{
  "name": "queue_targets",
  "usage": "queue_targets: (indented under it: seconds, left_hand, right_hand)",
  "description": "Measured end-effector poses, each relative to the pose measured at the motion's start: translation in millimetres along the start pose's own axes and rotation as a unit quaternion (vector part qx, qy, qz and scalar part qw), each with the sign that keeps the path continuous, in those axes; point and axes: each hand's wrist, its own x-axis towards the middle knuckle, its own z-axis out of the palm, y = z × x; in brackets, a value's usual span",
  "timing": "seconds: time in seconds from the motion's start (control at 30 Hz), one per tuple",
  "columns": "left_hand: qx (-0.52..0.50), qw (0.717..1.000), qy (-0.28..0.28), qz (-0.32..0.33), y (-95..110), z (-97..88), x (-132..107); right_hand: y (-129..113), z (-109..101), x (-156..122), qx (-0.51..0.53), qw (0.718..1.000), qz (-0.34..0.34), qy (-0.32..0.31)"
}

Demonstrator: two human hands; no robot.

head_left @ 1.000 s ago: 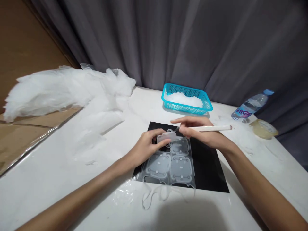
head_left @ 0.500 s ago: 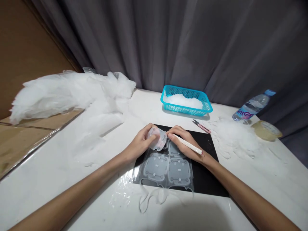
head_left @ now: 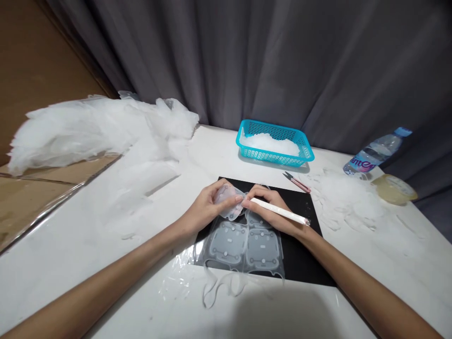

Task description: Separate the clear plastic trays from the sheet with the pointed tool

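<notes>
While the left hand (head_left: pixel 206 205), closed in a pinch, grips one translucent piece (head_left: pixel 231 213) between thumb and fingers, the right hand (head_left: pixel 271 205) is curled round one slim white-handled tool (head_left: pixel 277 209), its tip hidden at the fingers. The two hands meet over one black mat (head_left: pixel 300 254) on the white counter (head_left: pixel 197 160). On the mat lie three visible grey panels (head_left: pixel 229 241) in a clear sheet, two in the near row and one partly under the right hand; thin pale strips (head_left: pixel 213 296) curl off the near edge. Beyond are one blue basket (head_left: pixel 278 162) holding white material, one pair of snips (head_left: pixel 296 182), one bottle (head_left: pixel 376 153) and one roll of tape (head_left: pixel 395 189). The held piece, above the mat's far left part, is tilted, rounded at its corners, cloudy and see-through, with small grey dots near its edge and a pinkish tint where fingers show behind.
</notes>
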Motion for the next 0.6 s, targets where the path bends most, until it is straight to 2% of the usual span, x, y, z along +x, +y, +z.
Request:
queue_targets:
  seconds: [0.17,0.27,0.37,0.5,0.53,0.6]
  left_hand:
    - [0.039,0.999,0.006,-0.014,-2.5,1.8,0.2]
    - [0.071,0.997,0.007,0.010,-0.4,1.4,0.2]
    - [0.106,0.993,0.030,0.041,6.5,-12.9,0.2]
    - [0.119,0.985,0.124,0.035,15.6,-44.9,0.1]
    - [0.106,0.986,0.126,0.024,16.7,-49.5,-0.4]
    - [0.083,0.994,0.066,0.001,17.1,-49.9,-2.2]
  right_hand:
    - [-3.8,0.0,-1.1,-0.027,1.000,-0.008,0.002]
    - [-6.6,1.1,-1.5,-0.054,0.998,-0.023,-0.002]
    - [-6.7,0.6,-3.2,-0.086,0.996,-0.024,0.015]
    - [-1.8,-6.0,-6.6,-0.094,0.994,-0.020,0.056]
    - [-0.1,-7.8,-6.9,-0.089,0.994,-0.017,0.063]
    - [3.3,-9.9,-6.1,-0.085,0.994,-0.014,0.070]
